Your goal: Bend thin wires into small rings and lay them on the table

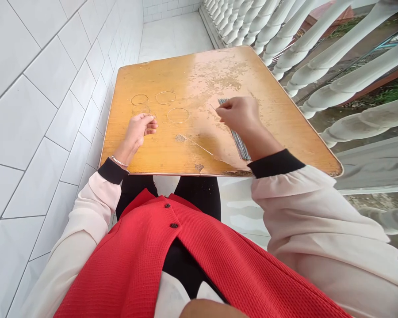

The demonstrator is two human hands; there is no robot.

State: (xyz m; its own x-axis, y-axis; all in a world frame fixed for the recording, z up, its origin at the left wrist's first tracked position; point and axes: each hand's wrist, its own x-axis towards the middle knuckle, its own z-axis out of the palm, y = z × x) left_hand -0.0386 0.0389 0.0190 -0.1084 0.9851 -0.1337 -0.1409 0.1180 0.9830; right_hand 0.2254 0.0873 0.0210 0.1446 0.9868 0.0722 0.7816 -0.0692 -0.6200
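Note:
My left hand (139, 132) is over the left part of the wooden table, its thumb and fingertips pinched together. A faint thin curve shows at those fingertips, but I cannot tell whether it is held. Just beyond it lies a thin wire ring (139, 104), partly overlapping another. Two further wire rings, one at the back (166, 104) and one nearer (178, 122), lie to the right. My right hand (240, 115) is closed, with a thin wire (212, 106) poking out left of its fingers. Beneath that hand and wrist is a bundle of straight wires (240, 145), partly hidden.
A single straight wire (199, 145) lies on the worn yellow-brown table (146, 154) between my hands. A white tiled wall (46, 97) runs along the left. White balusters (318, 57) line the right side, close to the table's edge.

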